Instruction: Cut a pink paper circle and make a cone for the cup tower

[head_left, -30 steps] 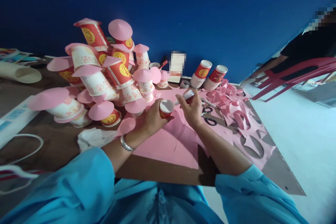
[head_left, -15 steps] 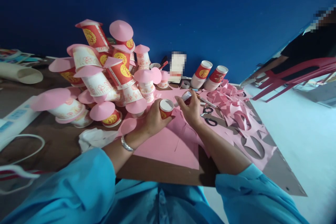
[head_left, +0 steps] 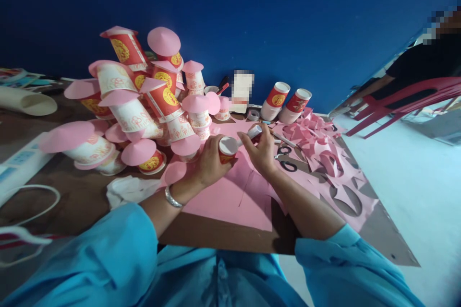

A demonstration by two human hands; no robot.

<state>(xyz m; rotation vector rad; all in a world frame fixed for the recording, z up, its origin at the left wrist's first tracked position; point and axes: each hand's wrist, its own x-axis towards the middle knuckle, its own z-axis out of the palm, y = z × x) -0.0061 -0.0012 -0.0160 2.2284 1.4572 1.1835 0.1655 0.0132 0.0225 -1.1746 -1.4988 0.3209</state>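
Brown table (head_left: 82,196) fills the lower left, its near edge running under both forearms and its right edge cutting diagonally toward 5 o'clock, with pale floor (head_left: 406,187) open beyond. A pink paper sheet (head_left: 230,201) covers the table's middle, its lower corner near the table's front edge. Pile of paper cups with pink cone lids (head_left: 144,100) crowds 10 o'clock from the hands and reaches almost to the left hand. Pink paper scraps (head_left: 324,148) are spread at 3 o'clock, reaching the right table edge. Red chair (head_left: 403,100) stands off the table at far right. White power strip (head_left: 18,163) sits at the left edge. Two upturned red cups (head_left: 286,100) stand at 1 o'clock by the blue wall. Scissors (head_left: 286,159) lie just right of the right wrist.

Left hand (head_left: 209,163) is wrapped around a small red cup (head_left: 227,149), white bottom up, held above the pink sheet at centre. Right hand (head_left: 262,151) pinches a white glue stick (head_left: 252,133), its tip just beside the cup's base. Free room is mostly toward 6 o'clock on the sheet.
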